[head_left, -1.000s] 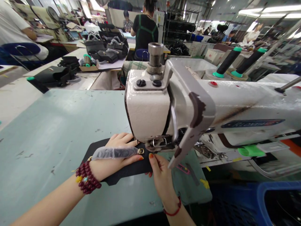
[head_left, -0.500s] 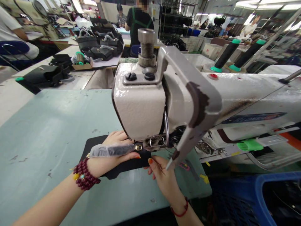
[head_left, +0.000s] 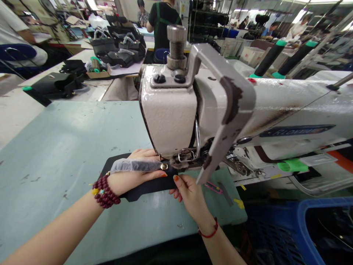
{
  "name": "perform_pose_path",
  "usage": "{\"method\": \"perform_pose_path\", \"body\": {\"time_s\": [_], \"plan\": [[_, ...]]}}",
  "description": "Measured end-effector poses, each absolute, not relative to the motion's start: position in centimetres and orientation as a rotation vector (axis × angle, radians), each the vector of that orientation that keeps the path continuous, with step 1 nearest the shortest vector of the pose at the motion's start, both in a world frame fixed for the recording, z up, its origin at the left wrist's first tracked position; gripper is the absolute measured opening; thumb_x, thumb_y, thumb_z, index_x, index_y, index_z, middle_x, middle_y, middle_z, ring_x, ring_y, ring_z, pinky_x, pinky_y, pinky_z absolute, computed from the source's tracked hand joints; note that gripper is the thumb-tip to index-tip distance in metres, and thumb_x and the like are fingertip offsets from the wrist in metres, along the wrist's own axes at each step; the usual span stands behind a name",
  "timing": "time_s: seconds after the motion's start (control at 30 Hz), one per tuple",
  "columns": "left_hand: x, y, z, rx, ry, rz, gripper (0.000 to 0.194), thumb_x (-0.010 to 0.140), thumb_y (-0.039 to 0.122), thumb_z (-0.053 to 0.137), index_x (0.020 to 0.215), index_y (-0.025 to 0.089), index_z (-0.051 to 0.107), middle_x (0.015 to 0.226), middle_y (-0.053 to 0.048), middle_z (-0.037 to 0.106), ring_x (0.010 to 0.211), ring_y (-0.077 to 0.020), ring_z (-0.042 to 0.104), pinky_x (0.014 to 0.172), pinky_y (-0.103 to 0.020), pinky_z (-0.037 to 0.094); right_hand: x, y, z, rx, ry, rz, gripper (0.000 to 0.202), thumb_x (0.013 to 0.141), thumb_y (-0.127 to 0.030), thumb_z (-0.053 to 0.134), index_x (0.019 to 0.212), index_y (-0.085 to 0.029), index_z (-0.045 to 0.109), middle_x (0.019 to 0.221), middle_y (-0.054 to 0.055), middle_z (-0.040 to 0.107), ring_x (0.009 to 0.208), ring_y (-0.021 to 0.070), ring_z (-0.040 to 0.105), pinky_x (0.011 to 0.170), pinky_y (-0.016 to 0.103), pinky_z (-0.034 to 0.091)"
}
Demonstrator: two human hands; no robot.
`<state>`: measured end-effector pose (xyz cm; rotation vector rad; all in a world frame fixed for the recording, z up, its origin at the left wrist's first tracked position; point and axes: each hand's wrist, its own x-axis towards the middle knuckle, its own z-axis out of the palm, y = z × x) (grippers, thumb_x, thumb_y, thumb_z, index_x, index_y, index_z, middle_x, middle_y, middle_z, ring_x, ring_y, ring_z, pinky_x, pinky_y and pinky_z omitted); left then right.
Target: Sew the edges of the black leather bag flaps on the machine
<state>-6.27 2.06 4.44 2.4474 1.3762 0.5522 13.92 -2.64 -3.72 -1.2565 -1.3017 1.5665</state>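
black panel (head_left: 149,186) is laid on pale-green worktable (head_left: 60,147), right end by sewing-machine head (head_left: 168,114), long axis left-right | spread left hand (head_left: 131,181) is rested on it, beneath plastic-wrapped handle (head_left: 134,165) | right end is pinched by separate right hand (head_left: 191,193)

Panel (head_left: 151,186) on table (head_left: 68,136), basket (head_left: 317,204) at right, bags (head_left: 121,56) behind.

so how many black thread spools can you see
3. One spool is by the far left corner of the table; a second spool and third spool are side by side behind the machine. More may be hidden.
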Motion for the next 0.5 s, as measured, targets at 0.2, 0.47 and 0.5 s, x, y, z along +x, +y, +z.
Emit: {"method": "perform_pose_path", "body": {"time_s": [0.2,0.47,0.5], "plan": [[-6.6,2.2,3.5,2.548,1.333,0.326,0.047,0.096,0.058,0.036,0.097,0.024,0.069,0.096,-0.005,0.071,0.090,-0.0232,0.065,0.081,-0.036,0.050,13.7,-2.7,-3.8,-1.304,-1.318,1.492,0.044,0.094,-0.050,0.051,0.067,-0.016,0.057,0.055,0.001,0.061,0.047,0.0085,0.052,0.046,0.016,0.038],[-6.5,2.1,3.9,2.555,1.296,0.333,0.050,0.097,0.057,0.033,0.102,0.024,0.070,0.100,-0.006,0.072,0.097,-0.0250,0.061,0.088,-0.038,0.044,13.4,-2.9,-4.2,-1.296,-1.306,1.462,0.046,0.094,-0.050,0.049,0.063,-0.017,0.052,0.052,0.000,0.056,0.045,0.0083,0.048,0.045,0.017,0.035],[-6.4,2.1,4.0,2.536,1.299,0.337,0.051,0.097,0.057,0.032,0.101,0.024,0.071,0.099,-0.006,0.073,0.097,-0.0255,0.061,0.088,-0.038,0.044,13.4,-2.9,-4.2,-1.295,-1.300,1.465,0.046,0.094,-0.050,0.049,0.063,-0.017,0.052,0.052,0.000,0.056,0.045,0.0082,0.048,0.045,0.017,0.035]]}}
